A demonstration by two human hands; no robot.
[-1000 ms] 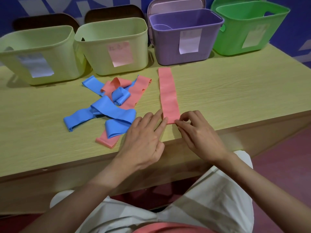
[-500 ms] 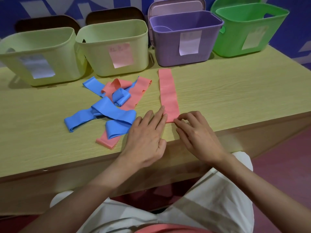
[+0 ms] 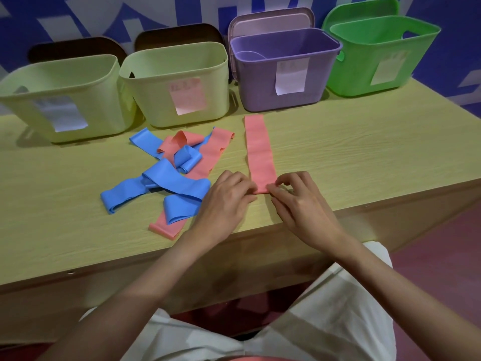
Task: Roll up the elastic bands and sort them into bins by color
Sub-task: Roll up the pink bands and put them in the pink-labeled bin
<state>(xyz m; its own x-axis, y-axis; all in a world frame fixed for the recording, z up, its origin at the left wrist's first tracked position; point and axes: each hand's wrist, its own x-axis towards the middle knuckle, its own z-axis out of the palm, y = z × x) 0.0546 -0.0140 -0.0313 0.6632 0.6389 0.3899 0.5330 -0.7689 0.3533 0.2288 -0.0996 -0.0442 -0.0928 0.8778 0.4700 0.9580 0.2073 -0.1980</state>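
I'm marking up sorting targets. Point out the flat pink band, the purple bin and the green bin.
pink band [image 3: 259, 152], head view, middle of the strip.
purple bin [image 3: 257, 92], head view, front wall.
green bin [image 3: 356, 69], head view, front wall.

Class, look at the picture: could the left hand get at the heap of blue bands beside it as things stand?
Probably yes. The left hand grips the near end of the straight pink band, but the blue bands lie uncovered beside it on the table, with nothing between.

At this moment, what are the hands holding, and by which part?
Both the left hand and the right hand pinch the straight pink band at its near end, where the roll begins; the rest lies flat on the table.
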